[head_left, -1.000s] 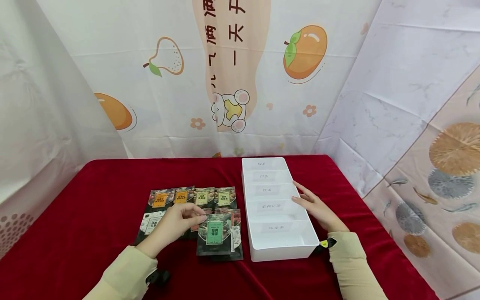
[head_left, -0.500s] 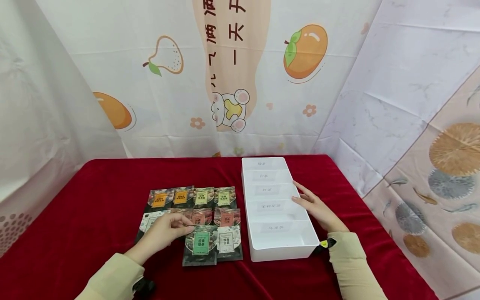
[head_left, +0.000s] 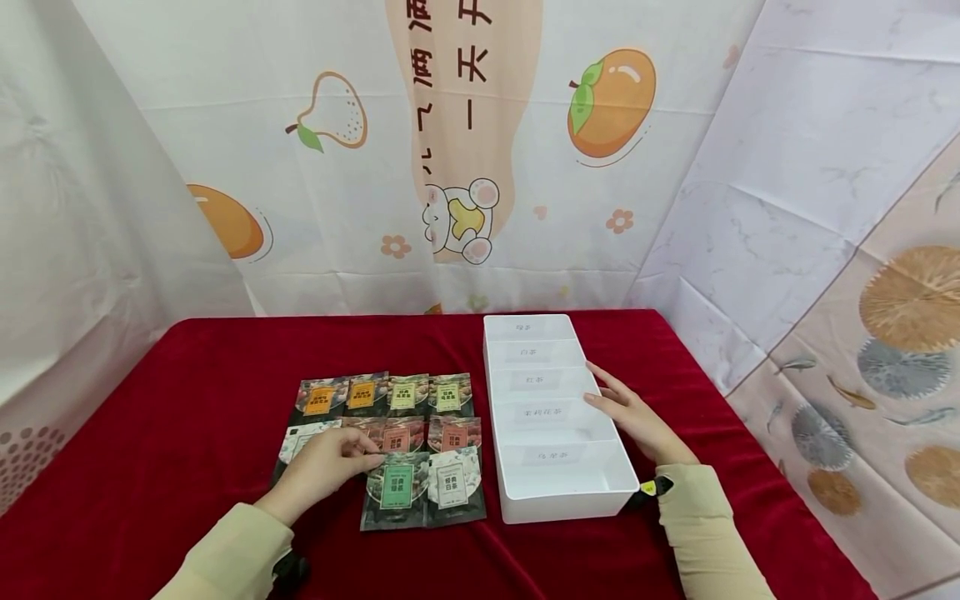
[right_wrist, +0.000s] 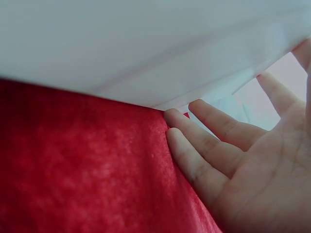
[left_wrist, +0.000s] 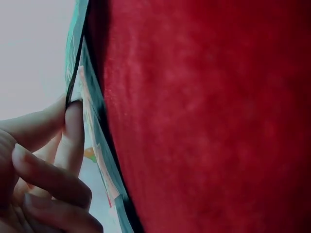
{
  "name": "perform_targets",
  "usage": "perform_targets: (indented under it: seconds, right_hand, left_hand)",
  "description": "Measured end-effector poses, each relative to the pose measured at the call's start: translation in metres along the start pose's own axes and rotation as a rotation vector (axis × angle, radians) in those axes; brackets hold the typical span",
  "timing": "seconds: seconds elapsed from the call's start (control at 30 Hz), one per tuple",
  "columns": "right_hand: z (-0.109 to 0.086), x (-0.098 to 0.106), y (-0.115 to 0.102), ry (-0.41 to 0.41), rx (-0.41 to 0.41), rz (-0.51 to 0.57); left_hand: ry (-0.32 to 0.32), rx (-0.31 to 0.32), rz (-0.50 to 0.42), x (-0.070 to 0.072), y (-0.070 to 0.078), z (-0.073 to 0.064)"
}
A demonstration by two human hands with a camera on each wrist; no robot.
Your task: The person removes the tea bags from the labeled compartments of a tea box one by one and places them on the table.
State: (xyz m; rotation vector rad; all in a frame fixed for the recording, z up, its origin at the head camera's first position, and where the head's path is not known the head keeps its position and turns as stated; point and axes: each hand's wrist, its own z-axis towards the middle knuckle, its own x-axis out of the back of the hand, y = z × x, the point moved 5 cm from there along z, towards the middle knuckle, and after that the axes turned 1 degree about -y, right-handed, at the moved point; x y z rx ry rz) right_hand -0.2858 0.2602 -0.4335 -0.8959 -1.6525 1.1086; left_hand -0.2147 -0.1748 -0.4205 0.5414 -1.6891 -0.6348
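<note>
My left hand (head_left: 324, 462) pinches the upper left corner of a tea sachet with a green label (head_left: 396, 492). In the left wrist view the thumb and a finger (left_wrist: 74, 126) nip the edge of that sachet (left_wrist: 74, 53), seen almost edge-on. Right beside it lies a sachet with a white label (head_left: 454, 487), slightly tilted. My right hand (head_left: 637, 421) touches the right wall of a long white divided box (head_left: 573, 505). Its fingers are fairly straight and spread along that wall (right_wrist: 146, 63) in the right wrist view.
Behind the left hand lie orange-label (head_left: 318, 400), yellow-green-label (head_left: 448, 395) and red-label sachets (head_left: 454, 433) in rows. Another white-label sachet (head_left: 296, 442) is partly covered by the hand. A red cloth (head_left: 225, 400) covers the table; printed curtains (head_left: 315, 250) hang behind.
My left hand has drawn the green-label sachet leftward and toward me, off the white-label sachet, which now shows and has turned slightly. My right hand stays against the box.
</note>
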Motion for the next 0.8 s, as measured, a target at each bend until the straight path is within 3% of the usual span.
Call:
perform_targets:
  seconds: [0.2, 0.6, 0.8]
  right_hand:
    - [0.001, 0.0, -0.001, -0.001, -0.001, -0.003]
    - [-0.003, 0.004, -0.005, 0.004, 0.029, -0.02]
    - [-0.009, 0.011, -0.015, 0.075, 0.09, -0.062]
  left_hand:
    - [0.023, 0.013, 0.109, 0.0, 0.002, -0.001]
    - [0.022, 0.034, 0.141, 0.0, 0.004, 0.001]
    - [0.045, 0.013, 0.199, 0.007, 0.009, 0.0]
